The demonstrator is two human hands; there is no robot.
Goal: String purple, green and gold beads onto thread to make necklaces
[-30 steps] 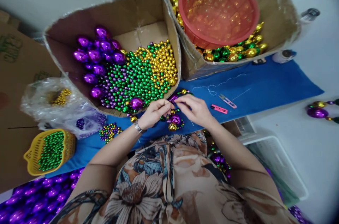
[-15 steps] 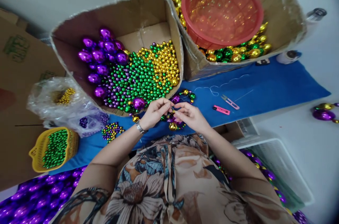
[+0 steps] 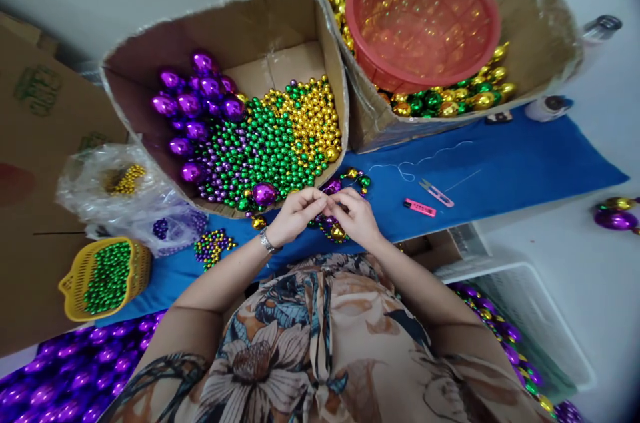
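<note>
My left hand (image 3: 301, 213) and my right hand (image 3: 354, 216) meet fingertip to fingertip over the blue cloth, just in front of a cardboard box of beads. Both are closed in a pinch. What lies between the fingertips is too small and hidden to make out. Under and behind the hands is a string of purple, gold and green beads (image 3: 338, 231), partly covered by them. Its far end curls out beyond my right fingers. A metal watch or bracelet (image 3: 269, 240) circles my left wrist.
The cardboard box (image 3: 270, 16) holds loose beads. A red basket (image 3: 425, 70) sits in a second box. Pink thread snips (image 3: 437, 192), a pink lighter (image 3: 420, 208) and white thread (image 3: 407, 176) lie right on the blue cloth (image 3: 525, 170). A yellow basket (image 3: 139, 270) of green beads stands left.
My hands have drawn closer, and the right fingers have closed from a looser, spread pose into a pinch. The view has shifted slightly.
</note>
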